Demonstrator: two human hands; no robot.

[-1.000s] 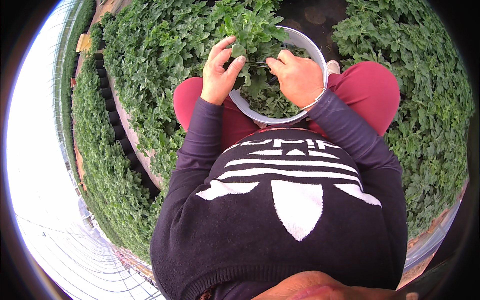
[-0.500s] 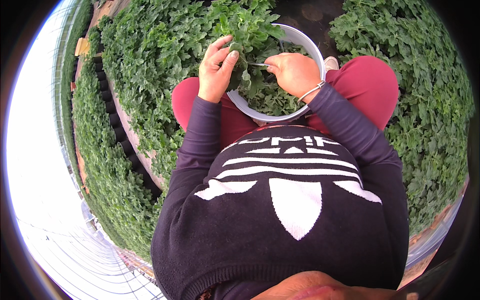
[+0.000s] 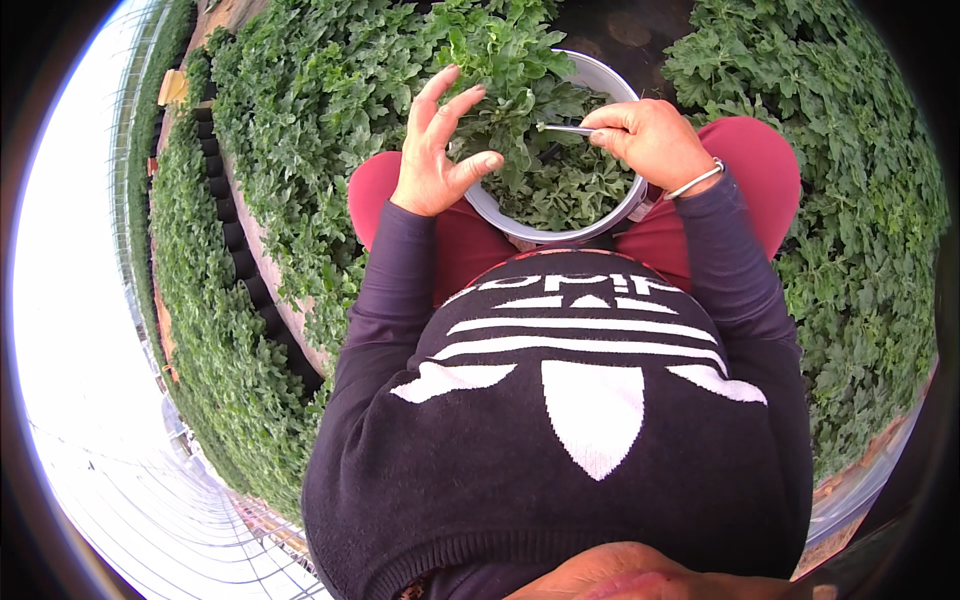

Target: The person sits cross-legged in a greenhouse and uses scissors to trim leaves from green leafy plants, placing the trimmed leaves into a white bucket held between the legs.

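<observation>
My right hand (image 3: 655, 143) pinches slim metal tweezers (image 3: 570, 129) over a white bucket (image 3: 545, 237). At their tip is a small pale green bit, too small to name. My left hand (image 3: 437, 150) is open, fingers spread, beside a leafy green plant (image 3: 505, 65) and apart from it or barely touching; I cannot tell which. The bucket stands between my bent legs, and loose green leaves (image 3: 575, 195) lie inside it. The plant leans over the bucket's far left rim and hides part of it.
Dense rows of leafy plants grow on the left (image 3: 300, 130) and on the right (image 3: 860, 200). A line of black pots (image 3: 235, 237) runs along the left row. Dark ground (image 3: 620, 30) shows beyond the bucket. My knee (image 3: 755, 180) borders the bucket on the right.
My right hand has drawn back to the right with the tweezers, away from the plant. The fingers of my left hand have spread and let go of the leaves.
</observation>
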